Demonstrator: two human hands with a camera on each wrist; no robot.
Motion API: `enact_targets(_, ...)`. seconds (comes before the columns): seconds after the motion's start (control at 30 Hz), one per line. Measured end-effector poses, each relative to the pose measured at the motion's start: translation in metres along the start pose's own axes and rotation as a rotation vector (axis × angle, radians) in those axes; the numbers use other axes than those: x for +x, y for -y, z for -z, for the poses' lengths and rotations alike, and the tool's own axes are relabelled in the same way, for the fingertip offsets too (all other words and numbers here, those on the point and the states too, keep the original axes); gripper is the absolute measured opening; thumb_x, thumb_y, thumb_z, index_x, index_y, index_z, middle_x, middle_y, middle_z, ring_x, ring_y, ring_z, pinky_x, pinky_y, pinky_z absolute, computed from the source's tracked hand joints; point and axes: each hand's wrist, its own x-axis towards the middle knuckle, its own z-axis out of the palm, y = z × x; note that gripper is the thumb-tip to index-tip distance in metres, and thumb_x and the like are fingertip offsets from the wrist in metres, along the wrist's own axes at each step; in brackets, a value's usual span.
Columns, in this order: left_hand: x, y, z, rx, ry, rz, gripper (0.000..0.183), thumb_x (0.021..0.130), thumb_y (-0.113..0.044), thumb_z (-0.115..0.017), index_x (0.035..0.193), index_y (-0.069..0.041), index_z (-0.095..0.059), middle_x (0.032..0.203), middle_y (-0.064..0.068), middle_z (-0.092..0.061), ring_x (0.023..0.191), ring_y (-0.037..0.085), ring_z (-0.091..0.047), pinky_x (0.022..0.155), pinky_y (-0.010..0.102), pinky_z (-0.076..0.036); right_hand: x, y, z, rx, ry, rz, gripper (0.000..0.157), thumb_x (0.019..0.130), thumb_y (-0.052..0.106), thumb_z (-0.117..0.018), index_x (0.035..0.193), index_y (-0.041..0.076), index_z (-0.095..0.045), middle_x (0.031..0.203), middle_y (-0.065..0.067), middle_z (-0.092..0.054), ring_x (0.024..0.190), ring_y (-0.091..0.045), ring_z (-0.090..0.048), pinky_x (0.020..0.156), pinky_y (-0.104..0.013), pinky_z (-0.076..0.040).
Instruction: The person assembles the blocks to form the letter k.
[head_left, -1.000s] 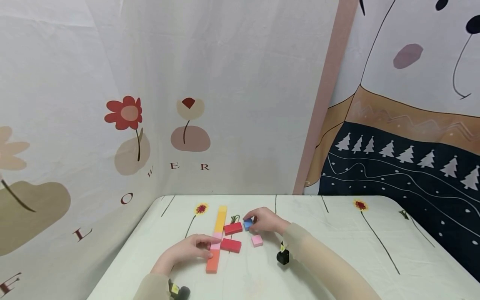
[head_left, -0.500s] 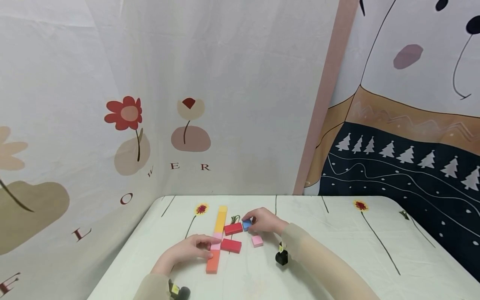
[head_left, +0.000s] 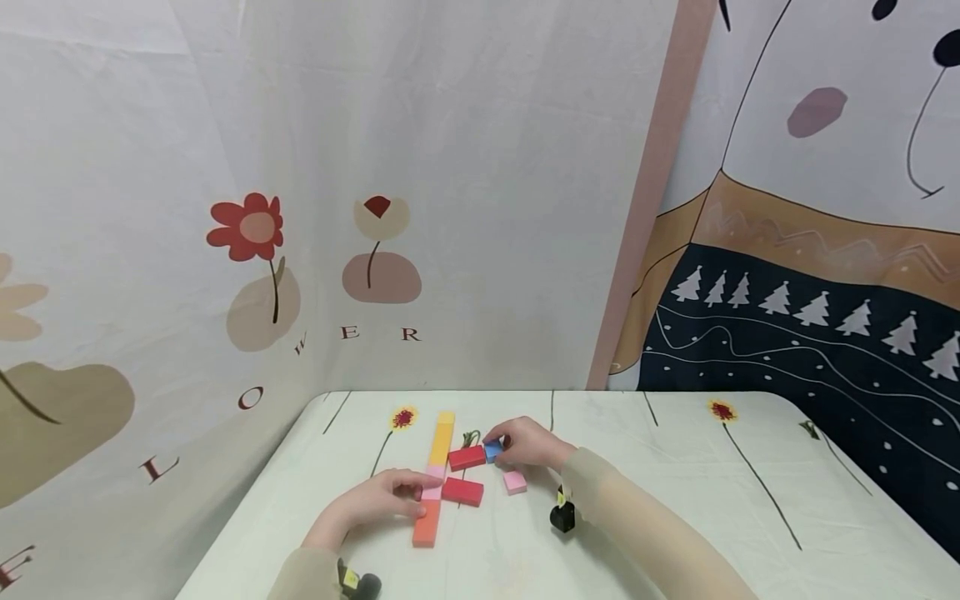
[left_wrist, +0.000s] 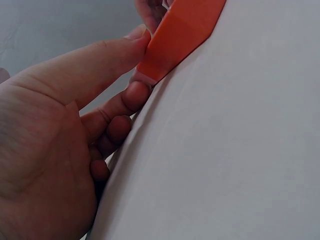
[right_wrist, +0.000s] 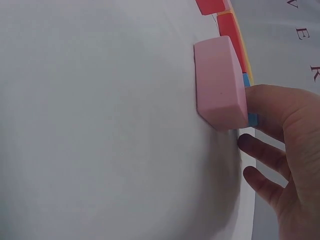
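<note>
In the head view a row of wooden-looking blocks runs away from me: an orange block [head_left: 425,529], a pink block [head_left: 431,492] and a yellow block [head_left: 441,442]. My left hand [head_left: 378,497] holds the row at its side, thumb on the orange block and a finger over the pink one. My right hand [head_left: 529,442] pinches a small blue block [head_left: 492,451] at the right end of the far red block [head_left: 467,457]. The near red block [head_left: 462,492] extends right from the row. In the right wrist view, a loose pink block [right_wrist: 217,80] partly hides the blue one.
The loose pink block lies just below the right hand. A patterned cloth covers the table [head_left: 645,533]. Printed curtains [head_left: 480,208] stand behind and at the left. Small black cameras sit at both wrists.
My right hand has slid the blue block slightly left, closer to the end of the far red block. The left hand stays in place on the row.
</note>
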Motion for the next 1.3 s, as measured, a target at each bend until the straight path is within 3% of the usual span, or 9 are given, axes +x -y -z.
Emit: enact_targets(1.3,0.0021,0.0025,-0.0002,0.018,-0.003,-0.009,0.042,0.085,-0.03,-0.074,0.127,-0.027,-0.065,0.101,0.0,-0.056,0.102,0.023,-0.046,0.085,0.043,-0.038,0.0035,0.0006,-0.0042,-0.035,-0.001,0.01,0.032,0.081,0.011,-0.078,0.112,0.019,-0.073,0.099,0.01,-0.064,0.079,-0.011,-0.055,0.072,-0.024,-0.048)
